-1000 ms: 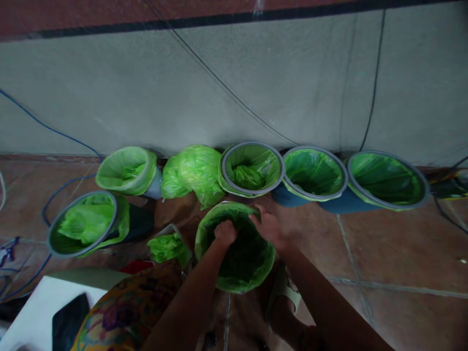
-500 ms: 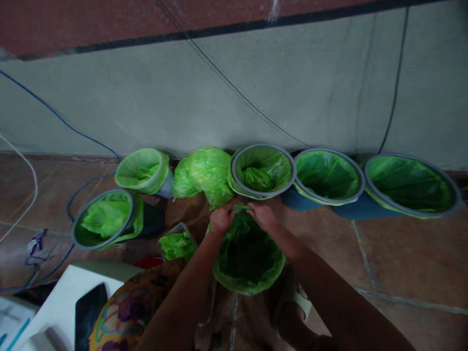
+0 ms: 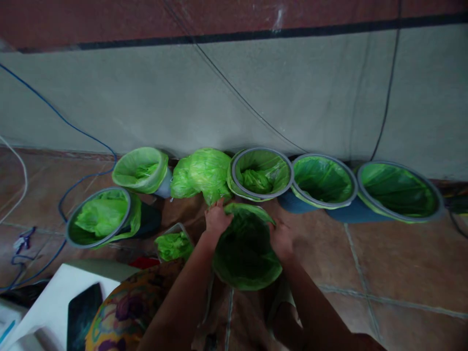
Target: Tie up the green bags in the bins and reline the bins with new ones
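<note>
A green plastic bin liner (image 3: 244, 282) lines a bin in front of me, its edge folded out over the rim; the bin's outer wall is mostly hidden and its inside is dark. My left hand (image 3: 217, 218) grips the liner at the upper left of the rim, thumb on the inner side and fingers outside. On the right side of the rim, my right hand (image 3: 281, 239) is closed on the liner's edge, slightly blurred.
Along the wall stand lined bins with grey rims (image 3: 325, 201), a lined pale bin (image 3: 141, 170) and a bunched green bag (image 3: 206, 170). At left are another lined bin (image 3: 98, 217), a small container of green bags (image 3: 174, 245), a blue cable (image 3: 75, 185) and a phone (image 3: 85, 312).
My hands have moved apart from the liner's far edge, the left to the upper left and the right down the right side. The liner's mouth is spread wider.
</note>
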`<state>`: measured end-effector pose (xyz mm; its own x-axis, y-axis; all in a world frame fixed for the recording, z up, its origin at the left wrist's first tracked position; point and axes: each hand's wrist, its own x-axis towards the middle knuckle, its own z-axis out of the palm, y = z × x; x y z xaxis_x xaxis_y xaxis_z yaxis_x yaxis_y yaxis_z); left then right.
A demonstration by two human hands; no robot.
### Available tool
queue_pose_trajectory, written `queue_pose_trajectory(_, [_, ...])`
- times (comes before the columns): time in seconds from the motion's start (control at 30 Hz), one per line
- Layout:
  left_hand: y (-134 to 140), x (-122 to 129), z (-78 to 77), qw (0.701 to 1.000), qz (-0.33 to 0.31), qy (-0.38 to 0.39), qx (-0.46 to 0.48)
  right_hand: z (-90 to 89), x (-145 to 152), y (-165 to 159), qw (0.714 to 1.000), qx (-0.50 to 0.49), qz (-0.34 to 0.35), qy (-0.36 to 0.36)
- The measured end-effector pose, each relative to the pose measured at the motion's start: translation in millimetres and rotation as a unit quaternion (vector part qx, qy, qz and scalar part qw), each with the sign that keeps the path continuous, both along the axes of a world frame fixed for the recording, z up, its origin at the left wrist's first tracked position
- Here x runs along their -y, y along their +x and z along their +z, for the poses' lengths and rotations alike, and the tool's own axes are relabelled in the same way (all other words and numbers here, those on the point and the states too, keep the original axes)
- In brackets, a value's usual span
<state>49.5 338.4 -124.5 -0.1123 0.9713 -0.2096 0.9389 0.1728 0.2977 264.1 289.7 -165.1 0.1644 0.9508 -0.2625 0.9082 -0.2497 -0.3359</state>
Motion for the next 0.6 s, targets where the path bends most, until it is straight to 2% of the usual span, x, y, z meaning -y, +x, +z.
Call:
queue_pose_trajectory(0.1, [-5, -6, -3.9, 0.997, 0.004, 0.008, 0.079, -2.2, 38, 8, 0.996, 0.002, -0.086, 0.003])
queue_pose_trajectory(0.2, [-1, -12, -4.5, 0.994, 0.0, 0.014, 0.112, 6.1, 52, 12, 0.991, -0.01, -0.119, 0.062])
queue_pose_trajectory(0.27, [9, -8, 0.0, 0.994, 0.005, 0.036, 0.101, 15.9, 41, 15, 0.988, -0.015, -0.118, 0.096])
queue_pose_trajectory(0.33, [24, 4, 5.6, 0.994, 0.028, 0.071, 0.082, 24.8, 18, 17, 0.99, -0.037, -0.1, 0.095])
queue_pose_trajectory(0.4, [42, 22, 7.3, 0.991, 0.067, 0.079, 0.082, 29.2, -10, 18, 0.993, -0.069, -0.049, 0.083])
queue_pose_trajectory(0.5, [65, 42, -4.7, 0.986, 0.102, -0.043, 0.128, 26.4, -42, 16, 0.994, -0.092, 0.021, 0.059])
queue_pose_trajectory(0.6, [79, 39, -28.0, 0.971, 0.13, -0.131, 0.15, 18.2, -56, 11, 0.993, -0.089, 0.073, 0.039])
